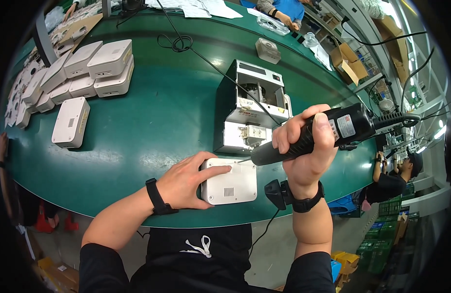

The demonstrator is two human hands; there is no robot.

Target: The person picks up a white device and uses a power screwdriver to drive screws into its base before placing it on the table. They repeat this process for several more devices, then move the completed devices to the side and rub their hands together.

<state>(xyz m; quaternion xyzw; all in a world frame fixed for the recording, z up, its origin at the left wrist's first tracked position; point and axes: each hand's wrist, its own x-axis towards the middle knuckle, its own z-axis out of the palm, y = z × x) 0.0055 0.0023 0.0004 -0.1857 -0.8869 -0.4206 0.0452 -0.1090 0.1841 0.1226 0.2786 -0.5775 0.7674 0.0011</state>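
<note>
A white plastic box (242, 184) with a slotted vent and holes at its corners lies on the green bench in front of me. My left hand (182, 180) grips its left side, the index finger stretched across the top face. In my right hand (308, 146) is a black electric screwdriver (269, 154), held tilted with fingers wrapped round its body. The bit reaches down to the box's upper edge, near my left fingertip; whether it sits in a screw I cannot tell. Just beyond the box stands a screw feeder (235, 132) with an open top.
Several similar white boxes (110, 61) are stacked at the far left, with a single one (70, 122) nearer. A small clear-lidded container (268, 51) stands beyond the feeder. A black cable (206, 61) crosses above the bench (157, 122). Other people work across the bench and at right.
</note>
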